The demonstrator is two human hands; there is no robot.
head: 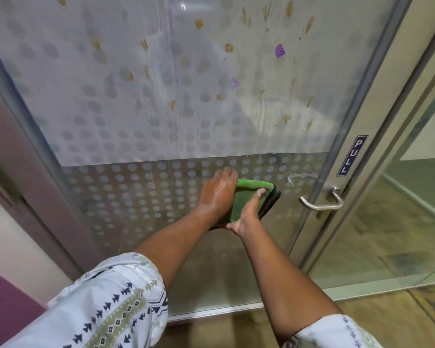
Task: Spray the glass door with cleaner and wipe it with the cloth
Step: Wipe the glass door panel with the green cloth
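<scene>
The glass door (161, 101) fills the view, frosted with a dot pattern and marked with brown smears, two purple spots and wet streaks running down. A folded green cloth (246, 197) with a dark underside is held in front of the lower glass, left of the handle. My left hand (217, 194) grips the cloth's left side, fingers curled over its top edge. My right hand (246, 217) holds the cloth from below, thumb pressed on its green face. No spray bottle is in view.
A metal lever handle (319, 200) sticks out at the door's right edge, below a blue PULL sign (352, 155). A fixed glass panel (399, 222) stands to the right. A purple-and-white wall (8, 234) lies to the left.
</scene>
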